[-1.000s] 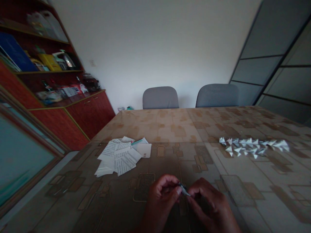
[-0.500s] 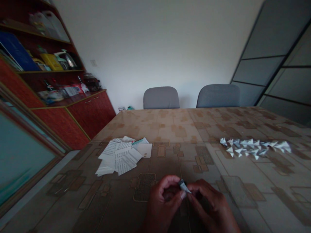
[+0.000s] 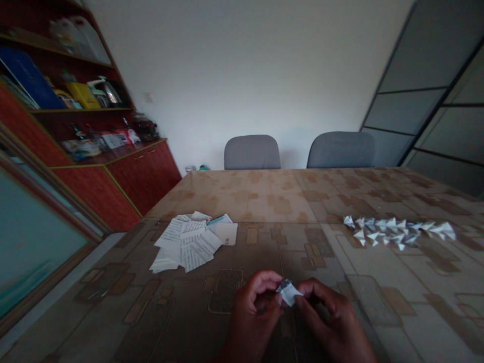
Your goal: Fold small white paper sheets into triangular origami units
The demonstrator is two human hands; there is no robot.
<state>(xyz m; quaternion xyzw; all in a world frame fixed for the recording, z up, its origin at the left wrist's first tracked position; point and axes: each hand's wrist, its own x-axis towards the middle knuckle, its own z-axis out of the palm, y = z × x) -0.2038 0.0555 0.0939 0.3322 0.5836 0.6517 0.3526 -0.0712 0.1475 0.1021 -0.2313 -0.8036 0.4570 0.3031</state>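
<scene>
Between my two hands is a small folded paper piece (image 3: 289, 293), white with a dark printed patch on its upper edge. My left hand (image 3: 254, 312) pinches its left side between thumb and index finger. On the other side, my right hand (image 3: 329, 315) has the right corner between thumb and fingertips. Both hands are just above the table near its front edge. To the left lies a loose pile of printed paper sheets (image 3: 196, 247). Over on the right, several folded paper pieces (image 3: 385, 227) with pointed tips sit in two rough rows.
The table (image 3: 264, 196) wears a brown patterned cover. Two grey chairs (image 3: 252, 152) stand behind its far edge, against a white wall. A red-brown cabinet (image 3: 143, 169) with loaded shelves is at the left, and grey sliding panels (image 3: 404, 108) stand at the right.
The paper piece has turned from a narrow edge-on strip to a wider, more opened face. My right hand has shifted slightly to the right, and both hands still grip it.
</scene>
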